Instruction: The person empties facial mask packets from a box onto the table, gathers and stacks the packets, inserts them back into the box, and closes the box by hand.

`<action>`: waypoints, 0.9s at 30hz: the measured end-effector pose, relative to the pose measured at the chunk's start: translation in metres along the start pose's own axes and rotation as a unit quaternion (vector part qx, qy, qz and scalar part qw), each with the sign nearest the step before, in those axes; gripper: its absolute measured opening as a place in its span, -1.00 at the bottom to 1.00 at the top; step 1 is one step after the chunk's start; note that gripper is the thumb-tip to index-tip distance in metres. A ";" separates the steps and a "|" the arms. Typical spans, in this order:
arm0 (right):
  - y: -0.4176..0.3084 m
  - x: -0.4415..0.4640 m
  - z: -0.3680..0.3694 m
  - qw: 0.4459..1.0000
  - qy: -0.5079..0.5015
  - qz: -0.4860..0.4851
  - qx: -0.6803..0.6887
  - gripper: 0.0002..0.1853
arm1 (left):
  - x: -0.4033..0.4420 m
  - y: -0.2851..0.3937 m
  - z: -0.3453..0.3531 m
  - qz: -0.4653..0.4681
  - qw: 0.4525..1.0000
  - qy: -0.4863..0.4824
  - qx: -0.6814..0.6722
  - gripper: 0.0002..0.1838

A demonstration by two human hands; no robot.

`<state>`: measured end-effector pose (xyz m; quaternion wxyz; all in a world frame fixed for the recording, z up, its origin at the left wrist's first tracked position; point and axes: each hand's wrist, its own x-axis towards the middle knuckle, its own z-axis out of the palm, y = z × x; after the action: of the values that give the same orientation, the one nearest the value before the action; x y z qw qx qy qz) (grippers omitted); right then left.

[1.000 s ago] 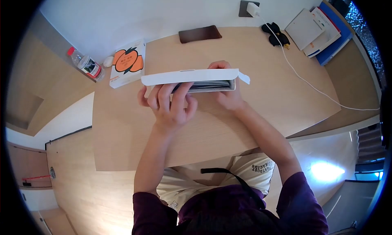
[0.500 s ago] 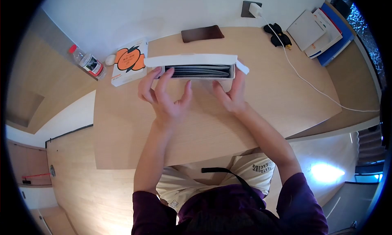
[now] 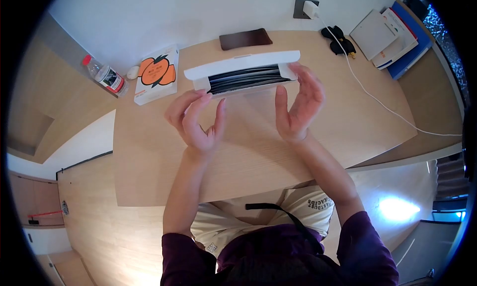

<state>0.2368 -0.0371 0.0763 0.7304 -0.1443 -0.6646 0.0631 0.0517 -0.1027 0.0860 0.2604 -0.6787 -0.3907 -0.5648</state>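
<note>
An open white box (image 3: 242, 64) stands at the middle of the desk, its long lid flap raised along the far side. Several thin dark packets (image 3: 251, 79) are packed in a row inside it. At the box's near left corner is my left hand (image 3: 196, 122), fingertips against the edge and thumb held apart. My right hand (image 3: 300, 104) is by the right end, fingers stretched out near the side flap and thumb apart. Neither hand is closed round the box. Its lower part is mostly hidden from above.
A white box with orange fruit printing (image 3: 157, 73) lies on the left, near a red-capped bottle (image 3: 109, 79) and a small white round object (image 3: 133, 73). Behind is a brown flat case (image 3: 246, 39). Sunglasses (image 3: 339, 40), a white cable (image 3: 365, 92) and books (image 3: 392, 40) are on the right.
The white box has shifted right and turned slightly, its right end now farther back. My right hand has opened out from the box's right end; my left hand has lowered slightly.
</note>
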 end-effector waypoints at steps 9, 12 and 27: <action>-0.012 0.007 -0.010 0.992 -0.067 0.002 -0.108 -0.62 | 0.011 0.005 0.007 -0.053 0.992 0.110 -0.024 -0.14; -0.005 0.002 -0.009 0.997 -0.051 0.005 -0.062 -0.56 | 0.010 0.008 -0.003 -0.051 0.996 0.022 0.075 -0.11; -0.010 0.010 -0.013 0.997 -0.061 0.014 -0.047 -0.75 | 0.005 0.003 -0.004 0.004 0.997 0.024 0.071 -0.72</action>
<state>0.2502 -0.0454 0.0881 0.6798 -0.1838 -0.7081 0.0509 0.0528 -0.1062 0.0922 0.3195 -0.6461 -0.4208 -0.5509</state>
